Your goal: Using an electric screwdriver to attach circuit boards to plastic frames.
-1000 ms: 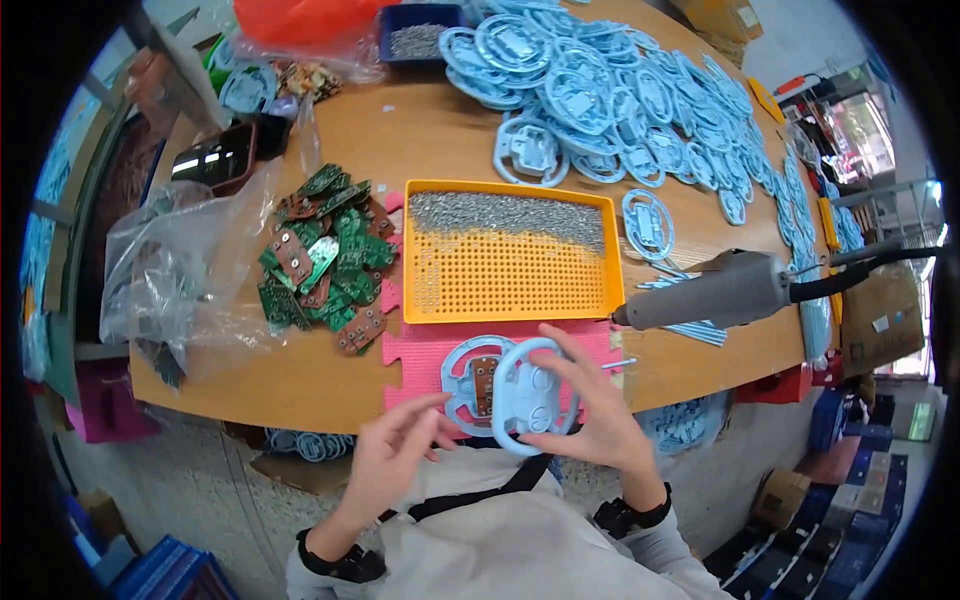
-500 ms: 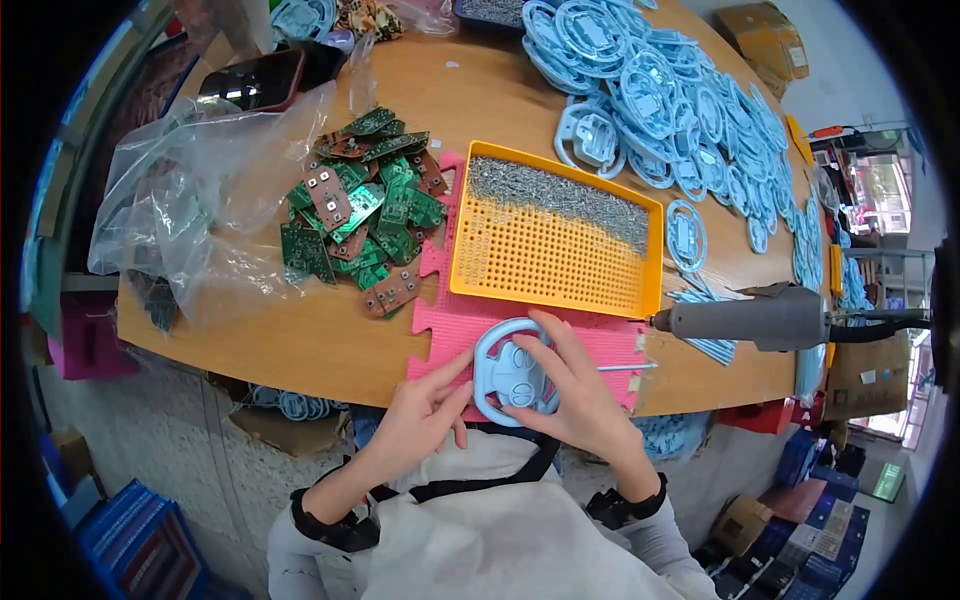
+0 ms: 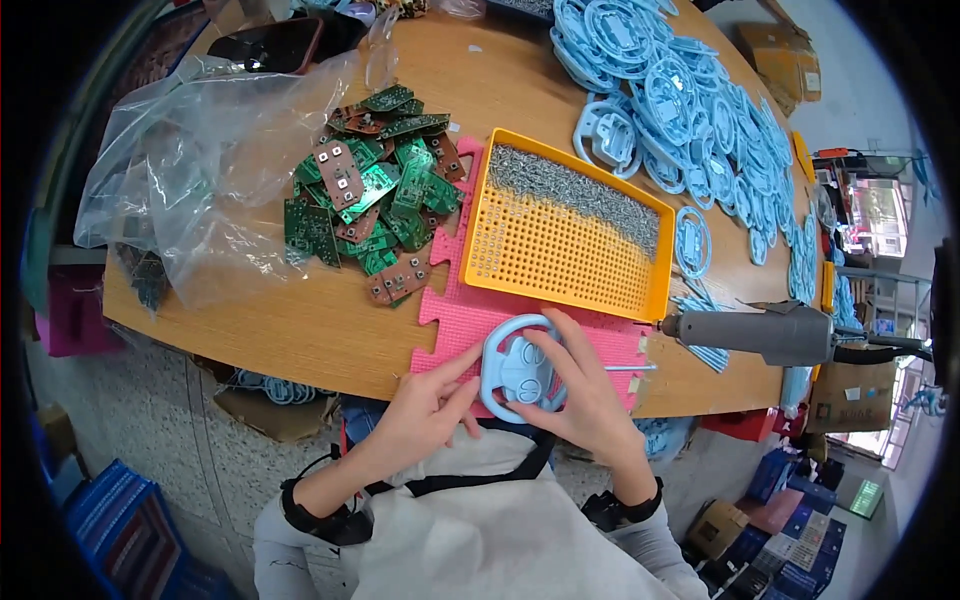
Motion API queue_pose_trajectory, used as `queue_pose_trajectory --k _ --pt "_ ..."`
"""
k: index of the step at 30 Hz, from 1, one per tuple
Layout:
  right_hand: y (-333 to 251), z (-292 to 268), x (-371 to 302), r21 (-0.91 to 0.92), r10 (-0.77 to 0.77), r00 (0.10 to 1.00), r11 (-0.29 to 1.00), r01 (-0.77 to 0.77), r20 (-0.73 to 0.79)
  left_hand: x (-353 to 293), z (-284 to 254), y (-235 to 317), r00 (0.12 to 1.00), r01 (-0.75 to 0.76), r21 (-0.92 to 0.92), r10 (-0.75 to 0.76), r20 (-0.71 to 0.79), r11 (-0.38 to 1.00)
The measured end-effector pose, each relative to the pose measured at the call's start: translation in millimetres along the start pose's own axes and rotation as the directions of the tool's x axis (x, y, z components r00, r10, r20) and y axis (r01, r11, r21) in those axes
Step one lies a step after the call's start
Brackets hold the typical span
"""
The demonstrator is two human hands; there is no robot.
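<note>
Since half a second ago, drawn nearer to the body: light-blue plastic wheel (image 3: pixel 520 372) over the pink foam mat (image 3: pixel 450 335), near table edge. Right hand (image 3: pixel 585 400) gripping its rim, left hand (image 3: pixel 425 415) fingertips steadying. Probably light, stiff, smooth; best held by the rim.

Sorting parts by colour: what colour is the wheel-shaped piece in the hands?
Light blue wheel-shaped piece, clearest in the head view.

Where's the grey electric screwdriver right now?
Head view: the grey electric screwdriver lies on the table's right side, just right of the pink foam mat, below the orange tray; neither hand touches it.
</note>
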State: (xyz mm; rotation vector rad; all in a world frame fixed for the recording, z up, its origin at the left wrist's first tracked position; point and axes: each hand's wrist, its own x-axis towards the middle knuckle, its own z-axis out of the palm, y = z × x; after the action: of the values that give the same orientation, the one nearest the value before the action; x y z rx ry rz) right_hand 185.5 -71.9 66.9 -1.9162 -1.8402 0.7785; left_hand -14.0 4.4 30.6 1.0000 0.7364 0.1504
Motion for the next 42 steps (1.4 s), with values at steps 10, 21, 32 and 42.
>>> queue_pose_trajectory --k 10,21,32,42 --pt "12 0 4 0.085 -0.142 0.989 0.987 0.138 0.047 31 -2 17 0.981 0.123 -0.056 -0.113 0.156 0.991" --pt "6 24 3 -0.155 -0.168 0.961 0.979 0.136 -0.22 36 -8 -11 0.99 0.102 -0.077 -0.094 0.102 0.992" --pt "14 27 3 -0.152 -0.233 0.938 0.968 0.199 -0.258 39 -9 10 0.959 0.217 0.064 -0.225 0.173 0.974" --pt "34 12 -13 0.462 -0.01 0.984 0.882 0.094 -0.18 29 0 25 0.973 -0.03 0.126 0.0 0.233 0.992"
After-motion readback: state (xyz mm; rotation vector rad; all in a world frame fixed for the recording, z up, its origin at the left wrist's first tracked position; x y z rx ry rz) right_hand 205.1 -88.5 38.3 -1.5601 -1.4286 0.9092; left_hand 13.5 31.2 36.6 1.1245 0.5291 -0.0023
